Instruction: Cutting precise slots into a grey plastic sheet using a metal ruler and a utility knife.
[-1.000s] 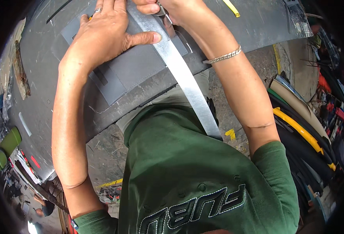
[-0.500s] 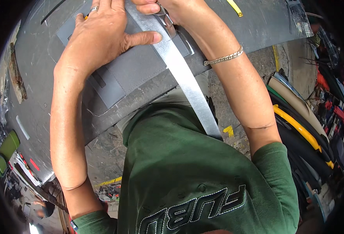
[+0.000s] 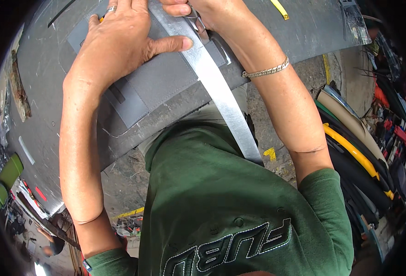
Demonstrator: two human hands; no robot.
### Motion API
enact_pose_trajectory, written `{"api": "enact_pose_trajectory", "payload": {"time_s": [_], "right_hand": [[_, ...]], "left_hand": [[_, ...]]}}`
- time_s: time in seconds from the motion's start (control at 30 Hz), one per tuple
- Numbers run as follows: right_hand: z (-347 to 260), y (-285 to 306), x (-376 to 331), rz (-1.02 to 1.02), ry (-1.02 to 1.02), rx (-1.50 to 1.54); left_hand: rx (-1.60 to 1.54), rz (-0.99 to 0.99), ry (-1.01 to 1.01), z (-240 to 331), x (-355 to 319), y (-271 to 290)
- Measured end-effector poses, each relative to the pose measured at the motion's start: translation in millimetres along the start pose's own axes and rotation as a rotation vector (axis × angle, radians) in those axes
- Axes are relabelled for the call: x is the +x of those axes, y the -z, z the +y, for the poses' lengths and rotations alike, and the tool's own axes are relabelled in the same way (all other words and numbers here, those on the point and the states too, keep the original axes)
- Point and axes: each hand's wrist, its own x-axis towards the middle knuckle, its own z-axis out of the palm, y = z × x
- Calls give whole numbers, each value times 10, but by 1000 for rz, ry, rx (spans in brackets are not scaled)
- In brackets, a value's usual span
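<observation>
A long steel straightedge (image 3: 226,106) runs aslant from the top of the view, over the table edge, down to my green shirt. My left hand (image 3: 120,39) lies spread and flat, its thumb pressing on the straightedge; the fingertips run out of view at the top. Beneath is a dark grey stitched panel (image 3: 166,80) with a slot-like opening, resting on the table. My right hand (image 3: 200,11) is closed on a shiny metal tool (image 3: 194,20) beside the straightedge's right edge. Most of that tool is hidden by the hand, so its kind cannot be made out.
The dark worktable (image 3: 46,115) has scratched edges. On it lie a yellow strip (image 3: 280,9) at the far right and a green roll (image 3: 12,170) at the left. Rolled sheets (image 3: 345,110) and a yellow tube-like piece (image 3: 350,147) stand low on the right, among clutter.
Hardly anything differs. The straightedge and my right arm sit very slightly further right; both hands keep their hold.
</observation>
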Motion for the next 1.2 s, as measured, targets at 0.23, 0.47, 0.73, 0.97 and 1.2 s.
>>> {"api": "enact_pose_trajectory", "payload": {"time_s": [0.23, 0.47, 0.73, 0.97, 1.2], "right_hand": [[-38, -24, -81, -16, 70, -93], [-244, -412, -192, 288, 118, -620], [-139, -114, -40, -34, 294, -331], [-374, -407, -148, 321, 21, -327], [-661, -214, -469, 242, 270, -82]], "left_hand": [[32, -43, 19, 48, 4, 39], [-16, -21, 9, 8, -26, 24], [32, 12, -2, 21, -15, -1], [-122, 175, -118, -81, 35, -184], [-547, 431, -556, -425, 50, -555]]}}
